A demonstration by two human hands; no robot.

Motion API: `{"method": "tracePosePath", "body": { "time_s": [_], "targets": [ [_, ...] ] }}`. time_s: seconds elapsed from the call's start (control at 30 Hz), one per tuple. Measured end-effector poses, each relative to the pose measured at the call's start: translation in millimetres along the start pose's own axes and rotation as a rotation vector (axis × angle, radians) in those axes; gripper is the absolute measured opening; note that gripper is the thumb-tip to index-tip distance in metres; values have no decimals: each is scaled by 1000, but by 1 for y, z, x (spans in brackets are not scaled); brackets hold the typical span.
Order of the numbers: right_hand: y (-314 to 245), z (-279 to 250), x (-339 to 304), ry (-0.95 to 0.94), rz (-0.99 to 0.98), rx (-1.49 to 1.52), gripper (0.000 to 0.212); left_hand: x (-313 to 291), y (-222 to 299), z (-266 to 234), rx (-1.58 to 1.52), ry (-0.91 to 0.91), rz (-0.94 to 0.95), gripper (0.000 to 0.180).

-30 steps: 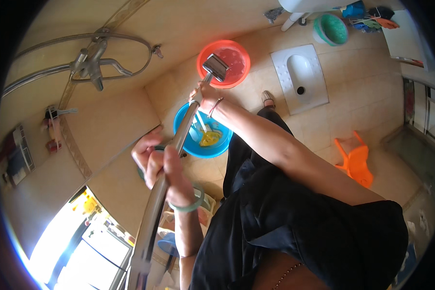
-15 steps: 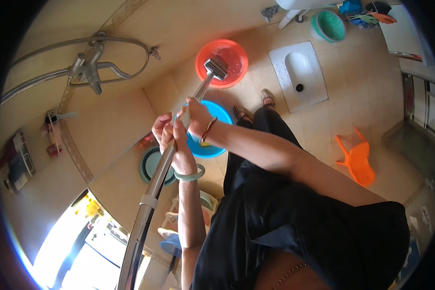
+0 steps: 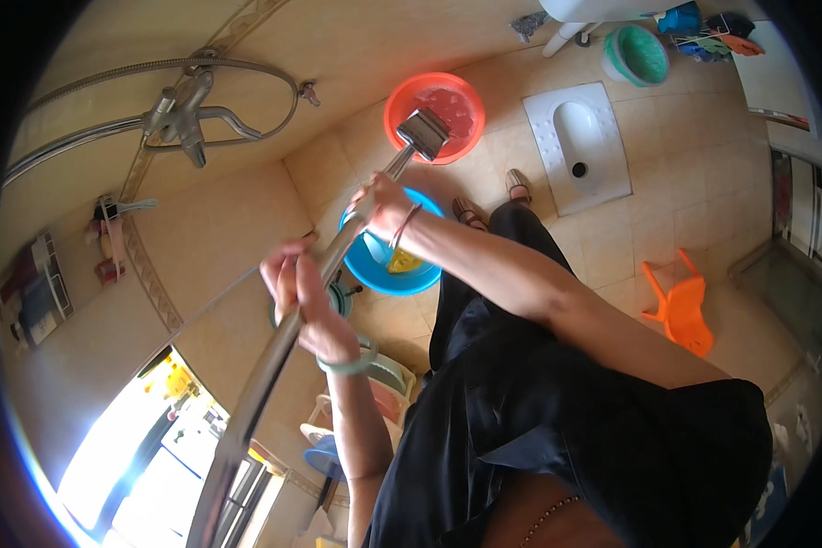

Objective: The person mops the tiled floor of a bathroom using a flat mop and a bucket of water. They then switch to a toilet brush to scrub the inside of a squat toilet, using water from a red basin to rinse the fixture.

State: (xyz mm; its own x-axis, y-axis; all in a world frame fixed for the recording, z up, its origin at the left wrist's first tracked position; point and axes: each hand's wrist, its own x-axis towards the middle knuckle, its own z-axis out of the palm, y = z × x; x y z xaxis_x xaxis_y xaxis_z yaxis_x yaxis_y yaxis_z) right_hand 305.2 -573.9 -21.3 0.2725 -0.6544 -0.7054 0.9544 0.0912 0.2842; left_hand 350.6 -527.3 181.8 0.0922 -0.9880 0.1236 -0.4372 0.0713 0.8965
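Metal pole [image 3: 267, 367], lower left to center: no legible lettering
Red basin [image 3: 396, 111], upper center: none readable
Shower mixer [image 3: 188, 111], upper left: none readable

The mop [image 3: 272, 361] runs from lower left to upper centre, its head [image 3: 423, 135] overlapping the far basin [image 3: 477, 128] in view. The near basin [image 3: 395, 283] lies before that basin. Right of both is the squat toilet [image 3: 578, 137]; the bucket [image 3: 616, 68] stands beyond, the chair [image 3: 687, 310] nearer and farther right.

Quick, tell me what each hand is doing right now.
Left hand: curled around the metal pole, slightly blurred; how tightly can't be told.
Right hand: closed around the same pole, nearer the mop-like head.
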Motion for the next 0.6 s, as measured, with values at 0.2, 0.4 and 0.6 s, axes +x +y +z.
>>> {"method": "tracePosePath", "body": {
  "time_s": [0.2,0.4,0.6],
  "targets": [
    [14,24,-50,-11,37,92,16,-1,-43,15,-35,-151,-24,27],
    [-50,-33,49,-42,91,42,13,-18,37,9,50,-116,173,16],
    [-10,7,17,22,-10,43,18,-2,53,-37,92,-20,159,19]
  ]
}}
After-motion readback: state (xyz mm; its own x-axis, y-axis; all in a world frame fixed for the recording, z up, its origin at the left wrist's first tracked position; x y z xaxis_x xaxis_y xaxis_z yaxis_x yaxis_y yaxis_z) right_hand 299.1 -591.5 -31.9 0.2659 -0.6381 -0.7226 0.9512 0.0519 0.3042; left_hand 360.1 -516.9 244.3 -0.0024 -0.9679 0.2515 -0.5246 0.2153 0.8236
